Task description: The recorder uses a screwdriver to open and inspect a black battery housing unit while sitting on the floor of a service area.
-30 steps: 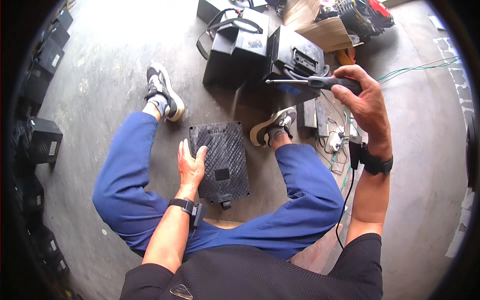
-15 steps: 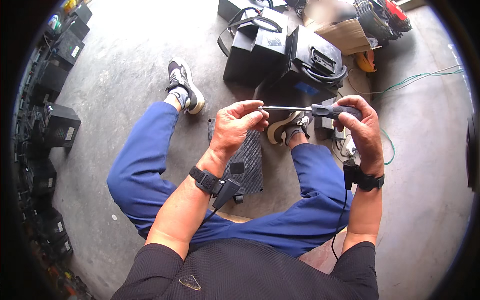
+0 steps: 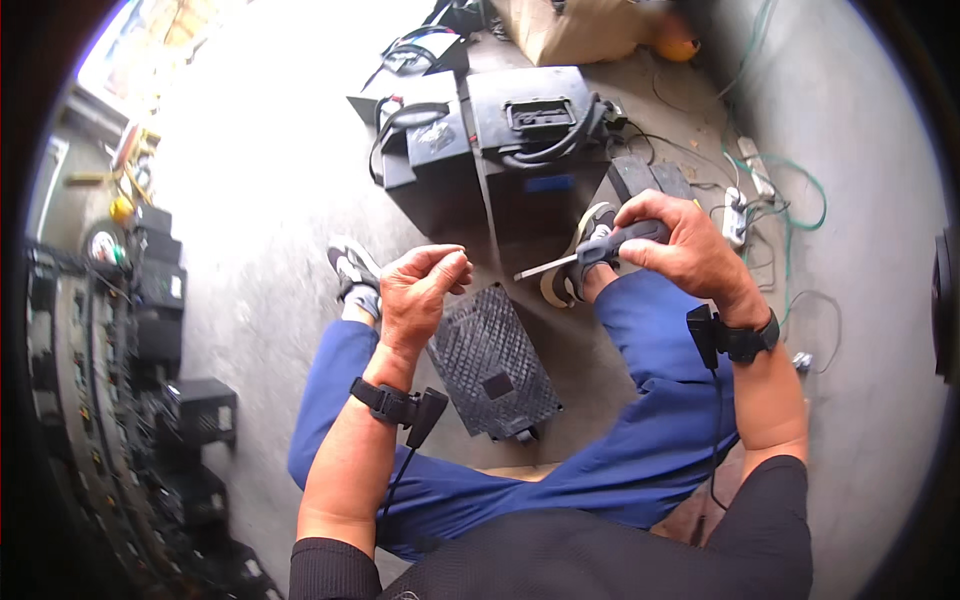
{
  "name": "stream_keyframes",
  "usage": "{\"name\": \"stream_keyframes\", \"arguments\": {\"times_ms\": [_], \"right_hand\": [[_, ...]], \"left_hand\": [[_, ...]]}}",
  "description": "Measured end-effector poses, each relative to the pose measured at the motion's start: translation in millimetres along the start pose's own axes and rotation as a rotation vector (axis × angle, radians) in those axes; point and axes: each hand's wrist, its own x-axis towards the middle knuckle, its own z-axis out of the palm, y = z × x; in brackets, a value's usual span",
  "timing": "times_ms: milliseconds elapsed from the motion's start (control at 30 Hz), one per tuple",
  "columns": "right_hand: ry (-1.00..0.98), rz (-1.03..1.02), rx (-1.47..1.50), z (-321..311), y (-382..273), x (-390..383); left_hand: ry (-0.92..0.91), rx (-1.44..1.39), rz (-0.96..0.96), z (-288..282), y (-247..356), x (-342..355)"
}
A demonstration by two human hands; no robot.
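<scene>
My left hand (image 3: 415, 295) is raised above the left side of a black patterned rectangular panel (image 3: 492, 365) on the floor, thumb and forefinger pinched on something too small to make out. My right hand (image 3: 680, 250) is closed round the dark handle of a screwdriver (image 3: 548, 269), whose shaft points down and left toward my left hand without touching it. The panel lies between my legs, with a small plain square on it and a tab at its near end.
Black metal boxes (image 3: 525, 200) with thick cables stand beyond my feet. Cardboard (image 3: 560, 25) lies behind them. Power strips (image 3: 735, 215) and wires are at the right beside a grey wall (image 3: 850, 120). Rows of black units (image 3: 200, 410) line the left.
My left hand rose from the panel to the screwdriver's tip, then drew away leftward. The screwdriver now tilts down to the left. The view has shifted, showing more of the left side and wall.
</scene>
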Motion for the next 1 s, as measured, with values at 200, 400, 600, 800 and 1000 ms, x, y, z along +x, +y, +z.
{"name": "stream_keyframes", "arguments": {"times_ms": [200, 400, 600, 800, 1000], "right_hand": [[-0.001, -0.135, -0.04, -11, 29, -21], [0.036, -0.178, 0.034, -16, 52, -36], [0.0, -0.043, 0.111, -31, 57, -38], [-0.001, -0.021, 0.122, -34, 67, -37], [-0.006, -0.015, 0.132, -36, 71, -35]], "left_hand": [[-0.046, 0.406, 0.21, 24, 31, 91], [-0.033, 0.553, 0.425, 67, 33, 164], [-0.057, 0.647, 0.28, 99, 37, 189], [-0.125, 0.877, 0.432, 110, 38, 204], [-0.125, 0.977, 0.572, 115, 27, 212]]}}
